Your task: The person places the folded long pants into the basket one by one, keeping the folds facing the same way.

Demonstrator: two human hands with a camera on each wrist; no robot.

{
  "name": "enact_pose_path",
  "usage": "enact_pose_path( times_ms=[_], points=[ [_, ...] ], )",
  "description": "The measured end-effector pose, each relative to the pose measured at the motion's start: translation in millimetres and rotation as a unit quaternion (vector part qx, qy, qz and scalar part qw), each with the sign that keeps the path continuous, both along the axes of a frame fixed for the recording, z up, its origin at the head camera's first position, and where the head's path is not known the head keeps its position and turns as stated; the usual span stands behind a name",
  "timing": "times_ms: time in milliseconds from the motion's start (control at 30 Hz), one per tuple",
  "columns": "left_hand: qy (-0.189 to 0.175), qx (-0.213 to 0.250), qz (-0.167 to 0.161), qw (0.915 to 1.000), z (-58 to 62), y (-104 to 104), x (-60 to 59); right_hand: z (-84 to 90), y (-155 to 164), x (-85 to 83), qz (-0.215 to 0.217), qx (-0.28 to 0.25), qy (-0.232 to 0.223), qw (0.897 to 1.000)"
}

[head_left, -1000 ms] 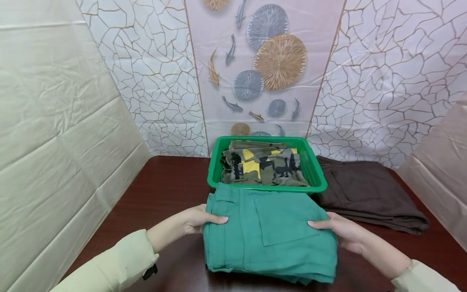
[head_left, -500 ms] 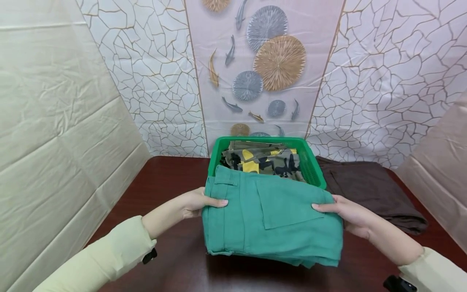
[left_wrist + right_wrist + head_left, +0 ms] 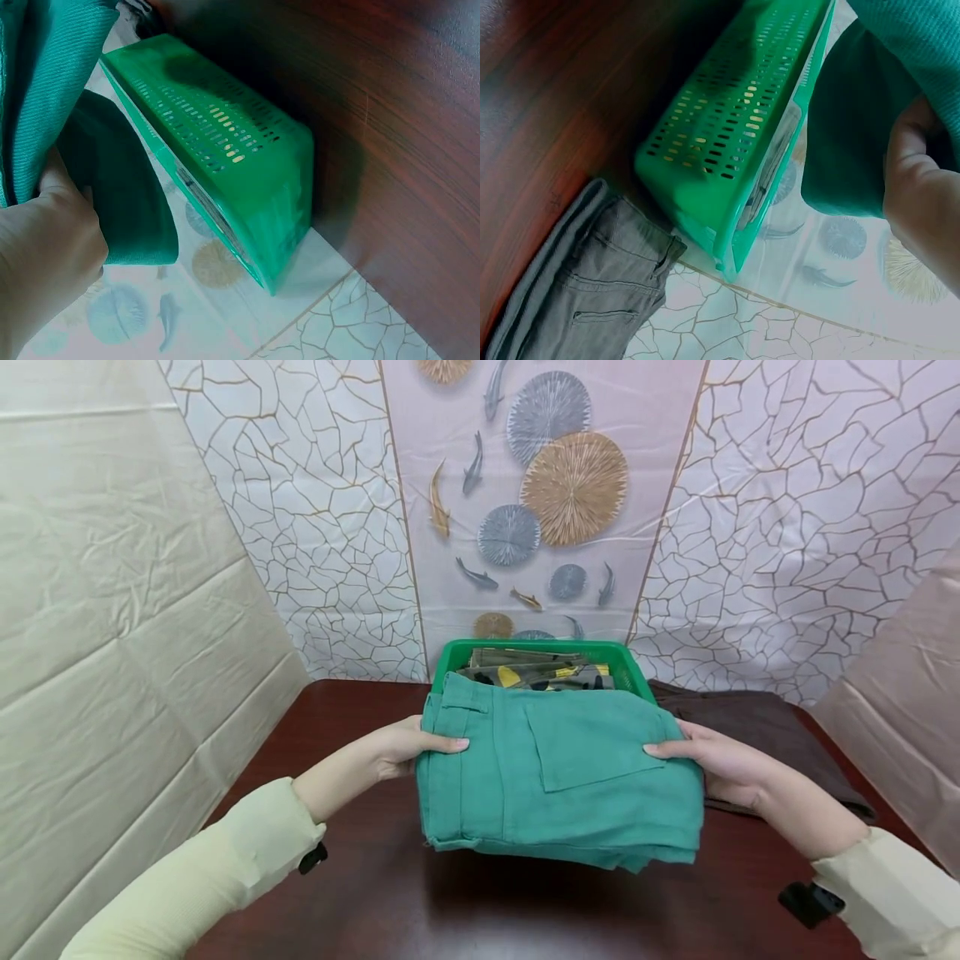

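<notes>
The left hand [image 3: 401, 750] and right hand [image 3: 712, 764] are gripping the folded green trousers [image 3: 558, 777] by opposite sides, hovering just before the basket [image 3: 637, 677].

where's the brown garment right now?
In the head view, the brown garment lies folded on the table at the right, beside the green basket and partly behind the right hand; the right wrist view shows it next to the basket's wall.

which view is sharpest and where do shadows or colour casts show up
Head view: sharpest and evenly lit, with a soft shadow on the table under the folded green trousers. Left wrist view: the left hand is a close blur with a bluish-green cast. Right wrist view: the basket is fairly crisp, the right hand soft.
</notes>
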State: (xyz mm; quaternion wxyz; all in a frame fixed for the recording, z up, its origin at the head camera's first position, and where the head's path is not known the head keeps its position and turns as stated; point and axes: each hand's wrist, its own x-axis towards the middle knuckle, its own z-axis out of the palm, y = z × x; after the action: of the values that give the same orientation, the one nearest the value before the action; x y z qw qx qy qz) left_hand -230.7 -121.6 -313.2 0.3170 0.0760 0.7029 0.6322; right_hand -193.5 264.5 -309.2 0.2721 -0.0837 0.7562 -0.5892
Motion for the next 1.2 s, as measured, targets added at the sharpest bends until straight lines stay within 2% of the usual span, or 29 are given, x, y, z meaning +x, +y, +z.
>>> enact_pose_path(
  times_ms=[233,367,533,667,800,900,967,1000,1067,1133,1167,1200],
  points=[
    [-0.009,0.000,0.006,0.9999,3.7,4.0,-11.2,6.5,-1.6,-10.0,0.007,0.001,-0.003,1.000],
    [-0.018,-0.010,0.026,0.9995,9.3,8.4,-19.4,10.1,-3.1,-21.2,-0.004,0.005,0.001,1.000],
    [-0.031,-0.034,0.043,0.9980,18.2,17.0,-34.8,16.3,-4.2,-40.9,-0.004,0.035,0.010,0.999],
    [-0.035,-0.063,0.073,0.9947,21.8,26.0,-51.3,16.9,-4.2,-58.8,-0.002,0.043,0.012,0.999],
    [-0.039,-0.086,0.109,0.9895,18.5,34.0,-68.0,11.7,-4.6,-75.8,-0.014,0.047,0.008,0.999],
    [-0.040,-0.099,0.131,0.9856,11.7,38.3,-78.8,5.6,-6.5,-86.8,-0.028,0.049,0.003,0.998],
    [-0.037,-0.112,0.138,0.9834,11.3,40.7,-81.1,2.0,-8.3,-92.6,-0.036,0.048,0.003,0.998],
    [-0.035,-0.118,0.141,0.9824,8.7,41.6,-84.7,0.1,-8.8,-95.3,-0.038,0.047,0.004,0.998],
    [-0.024,-0.129,0.135,0.9821,-7.4,40.0,-105.3,-2.7,-9.4,-99.7,-0.040,0.045,0.004,0.998],
    [-0.010,-0.140,0.135,0.9809,-31.0,37.5,-134.2,-5.9,-10.5,-104.2,-0.045,0.045,0.008,0.998],
    [0.002,-0.146,0.135,0.9800,-49.1,35.9,-155.5,-7.6,-11.2,-106.6,-0.049,0.048,0.010,0.998],
    [0.011,-0.156,0.139,0.9779,-61.8,36.0,-170.3,-9.2,-12.3,-109.2,-0.054,0.050,0.015,0.997]
  ],
)
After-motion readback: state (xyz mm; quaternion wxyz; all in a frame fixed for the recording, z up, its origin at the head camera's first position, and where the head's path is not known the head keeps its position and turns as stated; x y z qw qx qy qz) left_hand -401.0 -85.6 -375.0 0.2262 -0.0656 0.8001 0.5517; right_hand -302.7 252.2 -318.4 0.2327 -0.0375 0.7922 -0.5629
